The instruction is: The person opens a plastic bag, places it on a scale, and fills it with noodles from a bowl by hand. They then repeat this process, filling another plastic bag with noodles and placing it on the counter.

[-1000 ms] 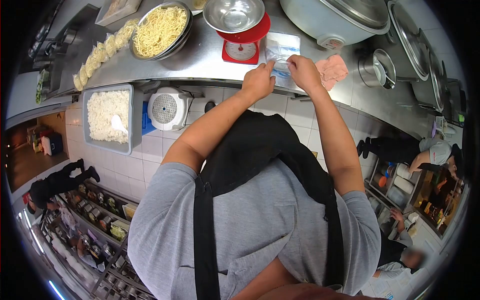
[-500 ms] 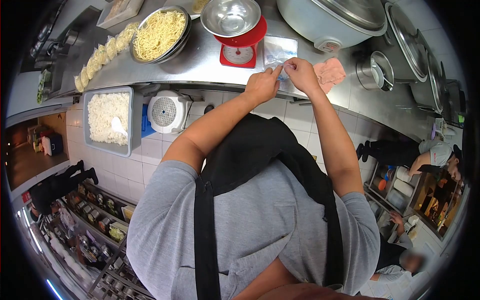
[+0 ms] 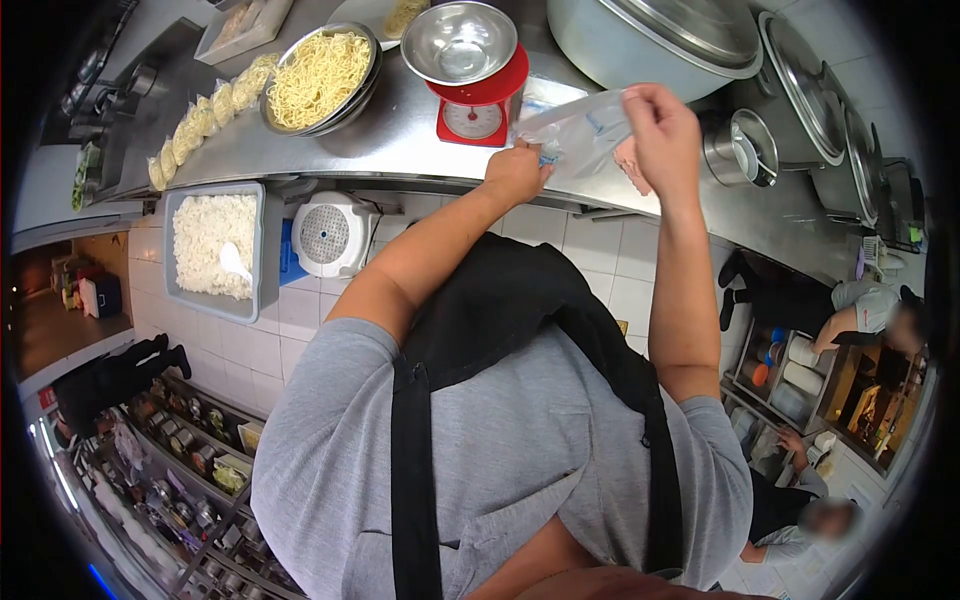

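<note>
A clear plastic bag (image 3: 590,135) is stretched between my two hands above the counter's front edge. My right hand (image 3: 666,140) is raised and pinches the bag's upper right edge. Lower down, my left hand (image 3: 517,176) is closed on the bag's left side, where a bit of blue print shows. Just behind my left hand stands a red kitchen scale (image 3: 473,122) with a steel bowl (image 3: 459,45) on it. A flat stack of bags (image 3: 548,92) lies beside the scale, partly covered by the lifted one. The pink cloth (image 3: 630,168) is partly hidden behind my right hand.
Noodles (image 3: 322,78) fill a bowl at the left, near a row of bagged portions (image 3: 202,112). A rice tub (image 3: 262,250) stands below the counter beside a white stool (image 3: 330,230). A large cooker (image 3: 600,60) and steel pot (image 3: 738,150) are at the right. Other people work nearby.
My right hand has moved right and up, drawing the plastic bag out wide from the stack. My left hand stays near the counter edge, now closed on the bag's other side.
</note>
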The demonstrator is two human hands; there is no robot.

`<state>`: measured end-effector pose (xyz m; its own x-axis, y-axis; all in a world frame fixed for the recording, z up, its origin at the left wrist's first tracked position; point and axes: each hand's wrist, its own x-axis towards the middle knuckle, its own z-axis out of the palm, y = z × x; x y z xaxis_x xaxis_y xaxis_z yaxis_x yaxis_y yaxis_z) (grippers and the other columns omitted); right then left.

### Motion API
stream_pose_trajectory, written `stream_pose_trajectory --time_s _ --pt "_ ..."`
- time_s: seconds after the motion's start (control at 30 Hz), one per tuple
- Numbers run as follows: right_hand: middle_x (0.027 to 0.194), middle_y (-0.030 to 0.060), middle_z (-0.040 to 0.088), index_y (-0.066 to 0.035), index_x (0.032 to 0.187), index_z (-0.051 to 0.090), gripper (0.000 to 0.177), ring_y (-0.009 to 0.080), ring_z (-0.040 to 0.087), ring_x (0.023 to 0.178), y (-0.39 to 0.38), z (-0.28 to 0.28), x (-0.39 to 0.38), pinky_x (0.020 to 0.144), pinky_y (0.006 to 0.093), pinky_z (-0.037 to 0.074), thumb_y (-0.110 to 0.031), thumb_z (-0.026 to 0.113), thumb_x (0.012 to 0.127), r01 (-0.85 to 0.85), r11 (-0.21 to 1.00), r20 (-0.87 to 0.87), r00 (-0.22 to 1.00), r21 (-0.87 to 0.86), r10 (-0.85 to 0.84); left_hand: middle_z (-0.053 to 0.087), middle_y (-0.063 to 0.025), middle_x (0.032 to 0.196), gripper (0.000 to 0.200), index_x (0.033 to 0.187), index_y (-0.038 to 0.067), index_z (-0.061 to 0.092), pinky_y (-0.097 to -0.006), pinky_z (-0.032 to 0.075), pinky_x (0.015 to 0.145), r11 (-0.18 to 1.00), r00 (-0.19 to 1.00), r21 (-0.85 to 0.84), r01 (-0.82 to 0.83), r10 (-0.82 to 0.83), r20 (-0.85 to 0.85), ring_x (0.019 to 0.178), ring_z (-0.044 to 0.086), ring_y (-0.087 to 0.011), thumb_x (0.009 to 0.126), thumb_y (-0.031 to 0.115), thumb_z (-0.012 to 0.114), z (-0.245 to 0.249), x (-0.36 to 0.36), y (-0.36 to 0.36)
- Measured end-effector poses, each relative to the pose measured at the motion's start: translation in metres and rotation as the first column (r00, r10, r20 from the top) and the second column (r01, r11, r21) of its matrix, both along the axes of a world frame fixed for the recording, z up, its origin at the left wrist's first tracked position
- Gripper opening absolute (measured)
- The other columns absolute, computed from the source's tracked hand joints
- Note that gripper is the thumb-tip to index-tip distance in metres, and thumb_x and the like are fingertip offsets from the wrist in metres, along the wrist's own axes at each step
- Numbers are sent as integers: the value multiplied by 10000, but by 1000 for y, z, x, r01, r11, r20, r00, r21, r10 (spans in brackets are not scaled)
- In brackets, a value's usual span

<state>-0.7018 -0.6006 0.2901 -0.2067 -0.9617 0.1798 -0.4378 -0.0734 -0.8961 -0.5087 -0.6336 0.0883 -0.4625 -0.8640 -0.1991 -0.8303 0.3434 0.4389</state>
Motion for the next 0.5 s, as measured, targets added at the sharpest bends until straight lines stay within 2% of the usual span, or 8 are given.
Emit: stream_pose_trajectory --time_s 0.03,0.17,0.23,0.27,0.33,0.4,0.47,0.5 --pt "770 -19 645 -3 1081 767 272 82 597 764 1 9 -3 667 310 480 -264 691 1082 50 998 159 986 -37 -44 702 -272 1354 606 1449 4 633 -518 615 978 1000 1000 -9 -1 1 -5 1122 762 -438 1042 448 701 1 0 -1" --pt "835 -39 639 -23 1052 745 275 58 584 783 6 22 -25 638 278 464 -286 682 1108 32 990 39 999 -138 -27 738 -285 1293 653 1475 -1 638 -528 582 1022 998 986 -59 9 -19 -168 1124 746 -477 1007 441 745 9 23 5" --pt "914 -36 656 -57 1055 712 250 45 575 789 11 13 -30 624 249 464 -289 658 1129 -28 987 253 965 -155 67 771 -283 1233 653 1498 12 642 -504 583 1002 993 939 78 83 -52 -340 1099 759 -462 997 413 759 33 42 13" --pt "914 -36 656 -57 1055 712 250 45 575 789 16 10 -31 624 249 464 -289 658 1129 -25 986 254 965 -163 66 793 -274 1171 663 1526 24 633 -477 586 991 993 901 93 68 -21 -434 1049 771 -438 983 374 780 40 52 20" --pt "1073 32 744 -56 1128 675 226 114 677 980 28 3 -33 899 296 547 -261 588 1167 -114 992 576 809 -48 121 785 -278 1196 675 1525 13 633 -468 587 993 977 869 211 40 70 -490 1027 773 -434 969 358 802 54 66 24" --pt "1108 53 755 -57 1156 671 224 136 701 993 32 -11 -41 902 317 572 -261 578 1170 -133 990 633 764 -38 127 778 -282 1222 688 1524 3 633 -459 589 994 942 831 335 15 175 -529 1005 775 -430 956 341 823 52 71 25" --pt "1142 74 766 -58 1185 667 225 159 724 1006 37 -8 -31 905 337 597 -260 568 1173 -156 988 688 714 -22 128 750 -278 1294 678 1488 -15 654 -447 594 984 988 860 156 -17 94 -502 1036 768 -408 924 305 852 32 67 21" --pt "1088 45 758 -78 1164 669 209 133 725 934 41 0 -21 750 296 558 -267 579 1165 -92 996 685 726 4 65 750 -278 1294 678 1488 -15 654 -447 594 984 987 860 162 -20 100 -500 1036 768 -408 924 305 852 22 62 21"
